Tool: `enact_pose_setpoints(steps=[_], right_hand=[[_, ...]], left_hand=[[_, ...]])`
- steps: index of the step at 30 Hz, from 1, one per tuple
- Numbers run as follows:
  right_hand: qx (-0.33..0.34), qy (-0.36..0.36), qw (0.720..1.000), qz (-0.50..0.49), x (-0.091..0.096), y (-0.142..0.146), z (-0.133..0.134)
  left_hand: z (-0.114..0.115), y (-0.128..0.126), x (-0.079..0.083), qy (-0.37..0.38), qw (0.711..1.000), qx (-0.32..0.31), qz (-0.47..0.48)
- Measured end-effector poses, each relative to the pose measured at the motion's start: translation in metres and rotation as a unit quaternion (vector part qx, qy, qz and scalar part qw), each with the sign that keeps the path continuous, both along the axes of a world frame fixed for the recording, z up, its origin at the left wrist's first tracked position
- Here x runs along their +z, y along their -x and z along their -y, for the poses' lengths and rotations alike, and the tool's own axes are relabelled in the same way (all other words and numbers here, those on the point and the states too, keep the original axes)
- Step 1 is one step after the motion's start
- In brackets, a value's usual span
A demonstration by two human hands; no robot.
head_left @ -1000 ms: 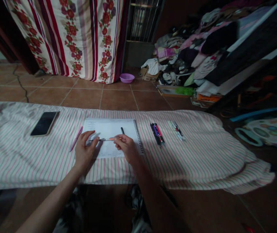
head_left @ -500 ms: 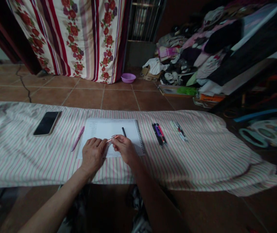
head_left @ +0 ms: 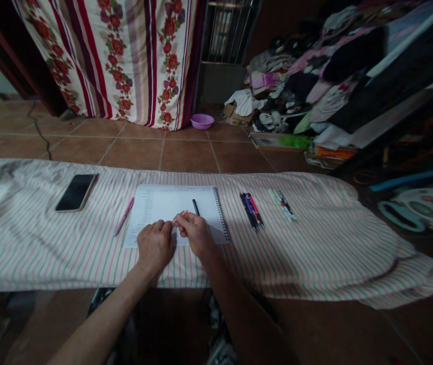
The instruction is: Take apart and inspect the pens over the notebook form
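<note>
Above a spiral notebook (head_left: 163, 203) my left hand (head_left: 156, 244) and my right hand (head_left: 193, 232) meet, fingertips together. Both are closed in a pinch on a slim, pinkish pen-like stick (head_left: 175, 220), mostly hidden by the fingers. What kind of stick it is, I cannot make out for sure. A short black pen-like piece (head_left: 195, 207) lies on the page just beyond my right hand. To the left of the notebook rests a pink pen (head_left: 124, 217).
A phone (head_left: 75, 192) lies at the left on the striped cloth (head_left: 307, 243). Right of the notebook are several dark and coloured pens (head_left: 251, 210) and a group of whitish pens (head_left: 282, 205). A purple basin (head_left: 202, 121) and piled clothes (head_left: 296, 76) are on the floor beyond.
My left hand has moved right, up against my right hand, so less of the slim stick shows between them. The view has shifted slightly; the other things lie as before.
</note>
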State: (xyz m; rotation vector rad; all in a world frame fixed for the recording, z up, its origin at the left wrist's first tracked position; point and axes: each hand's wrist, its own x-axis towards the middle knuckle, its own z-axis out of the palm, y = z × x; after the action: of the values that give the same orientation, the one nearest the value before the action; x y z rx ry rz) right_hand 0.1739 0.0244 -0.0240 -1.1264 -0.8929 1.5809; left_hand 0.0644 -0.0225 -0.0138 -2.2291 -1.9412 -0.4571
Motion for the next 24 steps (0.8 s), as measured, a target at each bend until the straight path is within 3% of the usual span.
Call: enact_pose_setpoints(steps=[7,17,20,24], right_hand=[[0.017,-0.011,1.0,0.02,-0.001,0.001,0.002],[0.035,-0.024,0.999,0.004,-0.001,-0.002,0.0],[0.028,-0.021,0.999,0.01,-0.002,-0.003,-0.002],[0.036,-0.033,0.999,0.009,-0.003,-0.004,-0.002]], left_hand=[[0.005,-0.003,0.003,0.062,0.996,0.041,0.055],[0.001,-0.001,0.002,0.086,0.976,0.087,0.181],[-0.005,0.004,0.003,0.122,0.956,0.089,0.253],[-0.014,0.012,0.005,0.166,0.91,0.041,0.377]])
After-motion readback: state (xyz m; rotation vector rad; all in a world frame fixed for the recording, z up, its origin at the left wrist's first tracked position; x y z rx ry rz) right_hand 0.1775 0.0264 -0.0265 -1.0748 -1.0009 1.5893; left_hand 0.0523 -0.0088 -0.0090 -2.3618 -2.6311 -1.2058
